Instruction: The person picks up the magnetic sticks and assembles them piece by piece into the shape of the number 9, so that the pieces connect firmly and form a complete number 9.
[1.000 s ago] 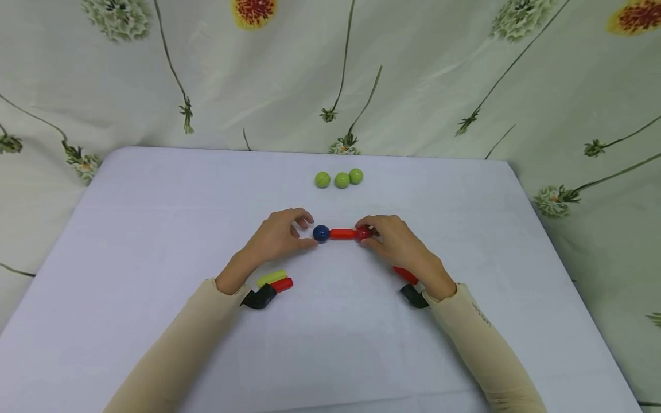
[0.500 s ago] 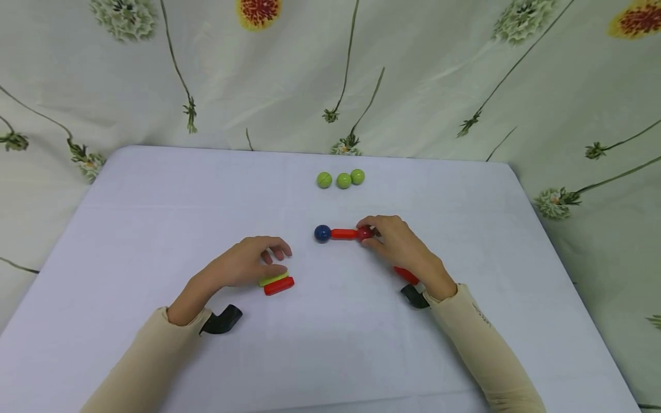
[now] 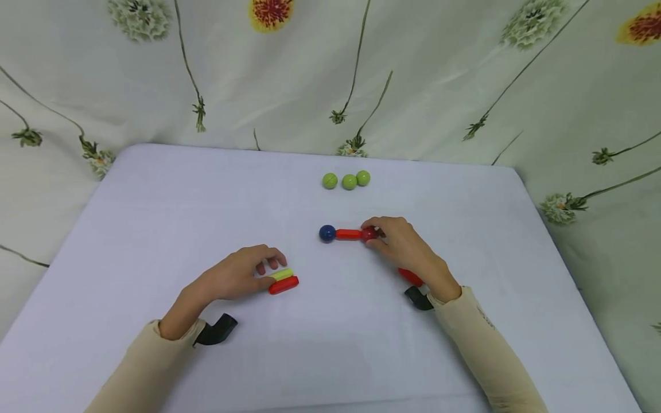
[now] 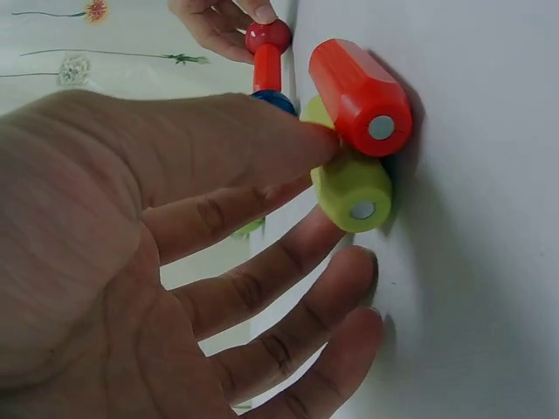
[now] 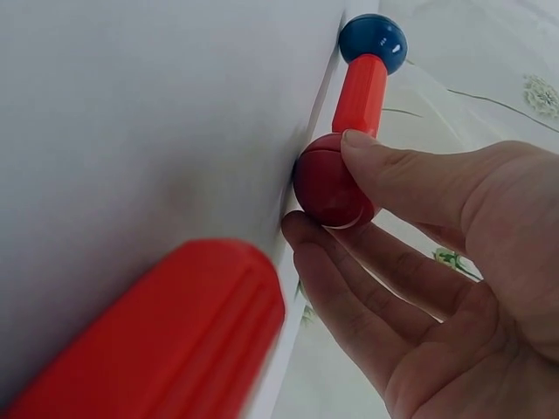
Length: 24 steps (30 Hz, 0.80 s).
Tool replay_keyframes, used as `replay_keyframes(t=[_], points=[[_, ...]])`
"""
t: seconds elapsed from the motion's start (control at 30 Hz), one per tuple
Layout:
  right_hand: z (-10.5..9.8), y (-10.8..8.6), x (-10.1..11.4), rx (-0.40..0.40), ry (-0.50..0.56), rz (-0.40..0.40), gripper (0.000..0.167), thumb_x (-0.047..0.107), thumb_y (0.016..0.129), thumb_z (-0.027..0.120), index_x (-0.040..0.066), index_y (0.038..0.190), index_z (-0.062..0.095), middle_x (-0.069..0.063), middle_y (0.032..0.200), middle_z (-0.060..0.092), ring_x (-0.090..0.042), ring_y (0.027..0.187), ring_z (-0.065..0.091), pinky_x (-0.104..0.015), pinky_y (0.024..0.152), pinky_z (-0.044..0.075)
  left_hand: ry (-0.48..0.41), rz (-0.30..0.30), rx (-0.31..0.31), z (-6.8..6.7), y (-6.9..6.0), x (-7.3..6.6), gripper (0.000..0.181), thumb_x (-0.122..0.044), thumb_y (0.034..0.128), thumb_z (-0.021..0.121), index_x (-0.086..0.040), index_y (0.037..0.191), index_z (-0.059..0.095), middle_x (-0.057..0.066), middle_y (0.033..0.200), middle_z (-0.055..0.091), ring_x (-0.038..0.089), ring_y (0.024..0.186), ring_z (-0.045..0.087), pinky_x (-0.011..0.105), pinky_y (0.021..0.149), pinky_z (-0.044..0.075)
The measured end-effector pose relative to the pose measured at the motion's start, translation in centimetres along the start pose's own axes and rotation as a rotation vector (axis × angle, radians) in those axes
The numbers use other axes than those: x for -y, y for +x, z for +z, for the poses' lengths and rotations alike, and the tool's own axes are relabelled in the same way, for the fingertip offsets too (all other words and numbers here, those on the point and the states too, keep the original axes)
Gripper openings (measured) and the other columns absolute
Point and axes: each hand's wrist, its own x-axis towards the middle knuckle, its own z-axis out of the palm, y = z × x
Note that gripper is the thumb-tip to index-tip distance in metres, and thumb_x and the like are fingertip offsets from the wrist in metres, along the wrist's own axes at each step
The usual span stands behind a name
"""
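Note:
In the head view my left hand [image 3: 241, 272] is at a yellow-green magnetic rod [image 3: 282, 275]. The left wrist view has its thumb [image 4: 301, 144] on one side of that rod and the index finger on the other, pinching it. A red magnetic rod [image 4: 362, 100] lies alongside, close to the thumb tip; both rods show silver end discs. My right hand [image 3: 403, 244] holds a dark red ball [image 5: 332, 183] between thumb and fingers. From this ball a red rod [image 3: 348, 234] runs left to a blue ball [image 3: 327, 233], joined in one line on the table.
Several green balls [image 3: 349, 182] lie near the far edge of the white table [image 3: 206, 195]. Another red rod [image 3: 411, 277] is beneath my right wrist, partly hidden. Black wrist camera mounts [image 3: 219, 330] stick out beside the sleeves. A floral cloth [image 3: 289, 86] hangs behind the table.
My left hand has left the blue ball and come back left and nearer to the yellow-green rod, which it now pinches. The right hand stays on the dark red ball.

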Motion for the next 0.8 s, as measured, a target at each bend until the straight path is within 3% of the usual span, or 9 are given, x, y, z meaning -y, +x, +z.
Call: replay_keyframes(t=[0.33, 0.8], points=[[0.1, 0.0, -0.3, -0.001, 0.006, -0.015, 0.032, 0.008, 0.091, 0.073, 0.006, 0.122, 0.068, -0.009, 0.109, 0.073, -0.022, 0.096, 0.069, -0.038, 0.088, 0.056, -0.004, -0.012, -0.014, 0.7, 0.2, 0.4, 0.028, -0.004, 0.0857, 0.066, -0.011, 0.113, 0.066, -0.001, 0.095, 0.061, 0.016, 0.089, 0.055, 0.032, 0.078, 0.048], [0.0, 0.0, -0.4, 0.002, 0.011, -0.019, 0.032, 0.007, 0.091, 0.073, 0.006, 0.122, 0.068, -0.009, 0.109, 0.073, -0.022, 0.096, 0.069, -0.038, 0.088, 0.057, -0.036, -0.031, -0.118, 1.1, 1.5, 0.3, 0.031, -0.005, 0.088, 0.064, -0.001, 0.119, 0.066, 0.006, 0.097, 0.06, 0.018, 0.088, 0.055, 0.03, 0.076, 0.049]])
